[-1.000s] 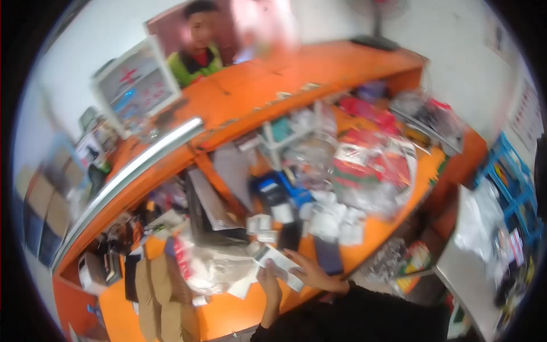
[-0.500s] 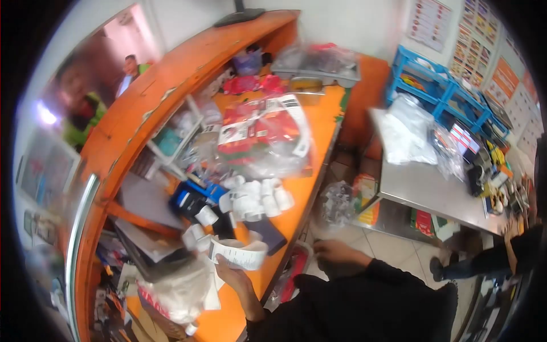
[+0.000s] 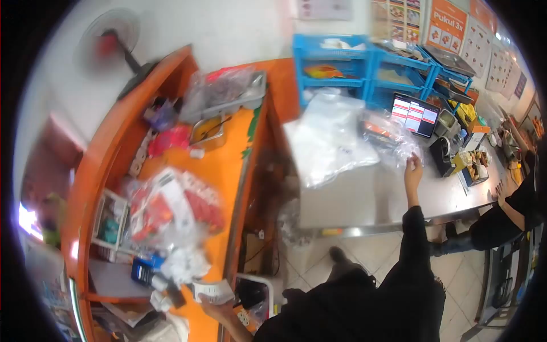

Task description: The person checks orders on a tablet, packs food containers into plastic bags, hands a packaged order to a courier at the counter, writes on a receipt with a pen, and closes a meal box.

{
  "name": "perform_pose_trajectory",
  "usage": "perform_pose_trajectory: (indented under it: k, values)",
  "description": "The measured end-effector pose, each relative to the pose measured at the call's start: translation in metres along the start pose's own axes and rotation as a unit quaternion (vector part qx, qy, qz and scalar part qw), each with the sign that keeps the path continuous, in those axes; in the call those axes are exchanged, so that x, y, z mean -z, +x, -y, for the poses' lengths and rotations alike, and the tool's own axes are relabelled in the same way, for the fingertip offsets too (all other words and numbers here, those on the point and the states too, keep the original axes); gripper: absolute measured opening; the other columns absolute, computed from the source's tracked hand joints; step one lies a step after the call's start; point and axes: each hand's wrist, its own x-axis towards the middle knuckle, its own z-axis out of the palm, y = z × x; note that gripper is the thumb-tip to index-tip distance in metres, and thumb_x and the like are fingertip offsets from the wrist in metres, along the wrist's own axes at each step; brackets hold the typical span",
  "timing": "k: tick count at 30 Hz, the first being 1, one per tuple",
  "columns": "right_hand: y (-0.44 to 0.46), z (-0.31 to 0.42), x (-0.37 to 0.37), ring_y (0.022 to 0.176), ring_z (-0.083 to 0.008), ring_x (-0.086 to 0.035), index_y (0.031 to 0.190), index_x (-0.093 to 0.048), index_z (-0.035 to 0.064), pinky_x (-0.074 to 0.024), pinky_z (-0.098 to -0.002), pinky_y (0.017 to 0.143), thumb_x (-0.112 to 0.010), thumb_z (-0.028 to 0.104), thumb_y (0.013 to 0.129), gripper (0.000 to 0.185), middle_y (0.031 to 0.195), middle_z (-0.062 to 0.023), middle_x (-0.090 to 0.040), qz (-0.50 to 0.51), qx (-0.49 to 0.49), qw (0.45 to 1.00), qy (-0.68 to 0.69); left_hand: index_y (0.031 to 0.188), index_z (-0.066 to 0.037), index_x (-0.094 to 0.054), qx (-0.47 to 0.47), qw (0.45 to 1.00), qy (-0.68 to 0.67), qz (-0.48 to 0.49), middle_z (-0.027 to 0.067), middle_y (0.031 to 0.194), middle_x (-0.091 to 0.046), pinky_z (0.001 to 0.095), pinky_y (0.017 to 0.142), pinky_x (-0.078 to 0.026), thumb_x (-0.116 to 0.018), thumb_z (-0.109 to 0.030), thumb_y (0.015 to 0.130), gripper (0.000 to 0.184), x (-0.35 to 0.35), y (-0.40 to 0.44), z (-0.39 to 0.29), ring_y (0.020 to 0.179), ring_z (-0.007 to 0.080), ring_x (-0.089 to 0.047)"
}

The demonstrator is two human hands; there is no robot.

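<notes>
My left hand (image 3: pixel 219 310) is closed on a printed receipt (image 3: pixel 213 292), a curled white strip with dark text, over the orange counter. Stretched out to the right, my right hand (image 3: pixel 413 165) has its fingers gathered at the near edge of a clear plastic bag (image 3: pixel 393 137) on the steel table; what is in the bag is hard to make out. A large stack of white plastic bags (image 3: pixel 336 137) lies just left of it. Behind the clear bag stands a lit tablet (image 3: pixel 414 114).
Blue stacked trays (image 3: pixel 333 62) stand against the wall. The orange counter (image 3: pixel 228 171) holds red-and-white packages (image 3: pixel 176 208), crumpled white paper (image 3: pixel 185 265) and a grey tray (image 3: pixel 250 94). At the right edge, another person's hand (image 3: pixel 507 199) rests by the steel table (image 3: pixel 347 199).
My view has turned right, towards the steel table. My right hand has moved from beside my body out to the clear plastic bag. The receipt is still in my left hand.
</notes>
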Motion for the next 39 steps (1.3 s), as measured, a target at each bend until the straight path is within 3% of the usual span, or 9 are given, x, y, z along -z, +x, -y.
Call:
perform_pose_trajectory:
  k: [4,8,11,13,17,23,27,35,39]
  values:
    - [0.095,-0.063,-0.021,0.093,-0.0304,-0.054,0.110,-0.051,0.0025,-0.0406,-0.0361,0.081,-0.055,0.027,0.081,0.039,0.102,-0.0187,-0.056,-0.035,0.074,0.994,-0.077,0.116,0.005,-0.038,-0.080,0.985,0.143,0.060,0.0173,0.105,-0.050,0.0397,0.078,-0.045,-0.042,-0.030,0.088,0.045,-0.060,-0.010,0.071,0.093,0.0292,-0.053]
    - [0.097,-0.123,-0.072,0.101,-0.0356,-0.050,0.120,-0.044,0.0071,-0.0398,-0.0388,0.084,-0.052,0.038,0.081,0.050,0.114,-0.0218,-0.049,0.359,-0.060,0.930,-0.046,0.119,0.004,-0.037,-0.051,0.987,0.108,0.107,0.0176,0.111,-0.048,0.0384,0.082,-0.044,-0.043,-0.026,0.087,0.044,-0.145,-0.027,0.106,0.102,0.0270,-0.050]
    - [0.097,-0.053,-0.042,0.078,-0.0303,-0.058,0.112,-0.051,0.0048,-0.0454,-0.0361,0.073,-0.051,0.038,0.081,0.046,0.097,-0.0208,-0.058,0.276,0.038,0.958,-0.073,0.120,0.002,-0.037,-0.071,0.983,0.101,0.136,0.0172,0.114,-0.046,0.0396,0.083,-0.044,-0.046,-0.026,0.086,0.045,-0.186,-0.035,0.117,0.102,0.0280,-0.049]
    - [0.122,-0.052,-0.024,0.065,-0.0228,-0.059,0.109,-0.054,0.0058,-0.0475,-0.0316,0.060,-0.053,0.037,0.080,0.043,0.077,-0.0158,-0.061,0.477,-0.213,0.851,0.047,0.120,0.002,-0.036,-0.059,0.983,0.122,0.125,0.0174,0.116,-0.045,0.0399,0.084,-0.043,-0.047,-0.026,0.085,0.046,-0.196,-0.033,0.128,0.103,0.0283,-0.049]
    - [0.164,-0.105,-0.055,0.060,-0.0304,-0.059,0.127,-0.035,0.0154,-0.0459,-0.0389,0.053,-0.050,0.029,0.081,0.049,0.069,-0.0141,-0.060,0.226,-0.039,0.959,-0.165,0.118,0.005,-0.038,-0.056,0.979,0.166,0.106,0.0182,0.112,-0.048,0.0387,0.085,-0.042,-0.044,-0.029,0.087,0.046,-0.213,-0.035,0.155,0.101,0.0266,-0.050]
    - [0.151,-0.160,-0.100,0.069,-0.0343,-0.057,0.136,-0.003,0.0236,-0.0452,-0.0451,0.058,-0.054,0.029,0.077,0.077,0.089,-0.0156,-0.054,0.245,0.005,0.929,-0.277,0.123,-0.003,-0.033,-0.075,0.977,0.130,0.149,0.0163,0.120,-0.043,0.0398,0.087,-0.040,-0.051,-0.025,0.083,0.049,-0.220,-0.024,0.173,0.106,0.0287,-0.047]
    - [0.132,-0.153,-0.092,0.075,-0.0322,-0.057,0.118,-0.046,0.0183,-0.0460,-0.0440,0.062,-0.054,0.028,0.077,0.043,0.089,-0.0142,-0.055,0.251,0.027,0.908,-0.335,0.126,-0.005,-0.030,-0.043,0.983,0.116,0.138,0.0165,0.120,-0.042,0.0400,0.088,-0.039,-0.051,-0.024,0.083,0.051,-0.222,-0.035,0.171,0.106,0.0286,-0.047]
    - [0.141,-0.125,-0.080,0.081,-0.0310,-0.055,0.111,-0.050,0.0164,-0.0452,-0.0393,0.066,-0.053,0.022,0.078,0.034,0.091,-0.0130,-0.055,0.206,-0.125,0.955,-0.173,0.127,-0.006,-0.029,-0.084,0.978,0.150,0.114,0.0169,0.120,-0.041,0.0409,0.087,-0.040,-0.049,-0.028,0.083,0.053,-0.212,-0.030,0.173,0.106,0.0293,-0.046]
    - [0.166,-0.120,-0.075,0.100,-0.0318,-0.044,0.123,-0.039,0.0176,-0.0340,-0.0423,0.084,-0.055,0.024,0.077,0.050,0.106,-0.0146,-0.047,0.046,0.070,0.966,-0.244,0.126,-0.006,-0.030,-0.091,0.974,0.162,0.131,0.0171,0.120,-0.041,0.0418,0.087,-0.040,-0.049,-0.028,0.083,0.051,-0.211,-0.031,0.174,0.106,0.0300,-0.046]
